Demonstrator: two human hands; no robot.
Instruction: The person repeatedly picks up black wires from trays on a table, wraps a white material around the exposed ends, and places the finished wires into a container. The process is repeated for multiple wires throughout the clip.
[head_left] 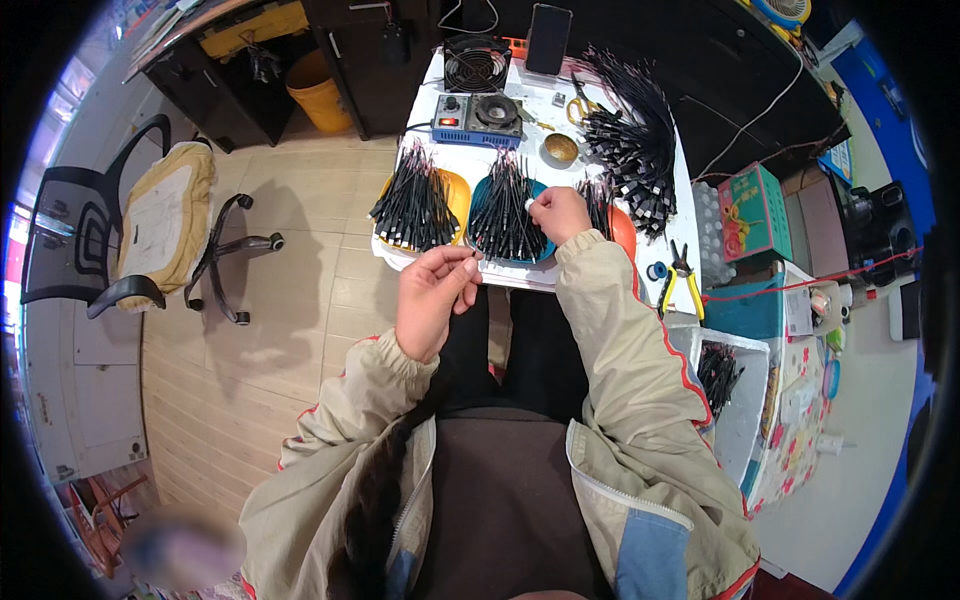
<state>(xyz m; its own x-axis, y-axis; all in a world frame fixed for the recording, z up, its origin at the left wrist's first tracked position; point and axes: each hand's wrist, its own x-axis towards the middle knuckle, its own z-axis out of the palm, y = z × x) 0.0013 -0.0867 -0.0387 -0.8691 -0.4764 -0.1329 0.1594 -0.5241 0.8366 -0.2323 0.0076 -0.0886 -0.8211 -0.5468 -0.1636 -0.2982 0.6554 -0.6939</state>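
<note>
Head view, nearest first: see the left hand [440, 300] at the front edge of the white worktop [686, 215], with thumb and forefinger pinched on a small dark tip [478, 255]. Farther out and to its right, find the right hand [562, 214], with fingertips closed on a small white piece [530, 204] above the right side of the teal tray [549, 252]; cannot make out the exact kind of either piece. Note the black leads [505, 215] heaped in that tray, just beyond the left hand and left of the right hand, with thin reddish ends at the far side. To work well here, by judgement: pinch lightly at the very ends, hold both hands steady, handle one lead at a time, and avoid dragging a sleeve [620, 300] across the heap, likely to snag and tangle. Keep the heap facing one way for an easy next grasp. For writing, look well to the right of the right hand, to the green-and-red box [752, 213]: printed, but too small to read. Beyond both hands, on the blue-fronted device [478, 122], make out no clear lettering; likewise none on the leads.
</note>
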